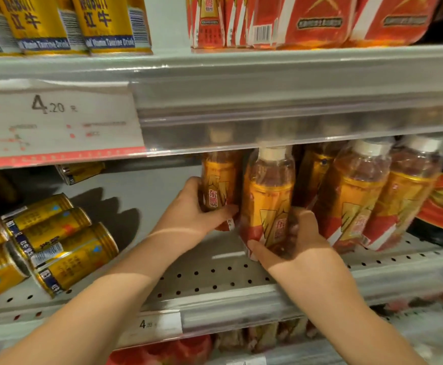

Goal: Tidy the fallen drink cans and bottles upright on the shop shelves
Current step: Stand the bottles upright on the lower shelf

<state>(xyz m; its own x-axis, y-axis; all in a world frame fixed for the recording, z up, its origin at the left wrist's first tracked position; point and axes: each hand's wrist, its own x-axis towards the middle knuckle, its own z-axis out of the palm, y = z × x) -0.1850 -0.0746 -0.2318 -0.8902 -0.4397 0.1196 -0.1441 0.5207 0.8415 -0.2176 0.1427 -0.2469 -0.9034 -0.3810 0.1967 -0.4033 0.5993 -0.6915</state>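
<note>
left hand (196, 206) grips rear bottle (219, 180); right hand (294, 241) grips front bottle (267, 196), both near upright on perforated shelf (215, 280). gold cans (57, 243) lie toppled at nine o'clock.

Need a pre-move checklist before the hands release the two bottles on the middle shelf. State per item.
1. Grip of left hand on rear bottle: ok.
2. Grip of right hand on front bottle, low down: ok.
3. Base of front bottle flat on the shelf: cannot tell, the right hand hides it.
4. Are the bottles to the right upright: cannot tell; they look tilted, but the wide lens may cause that.
5. Are the gold cans at left upright: not ok, they lie on their sides in a heap.
</note>
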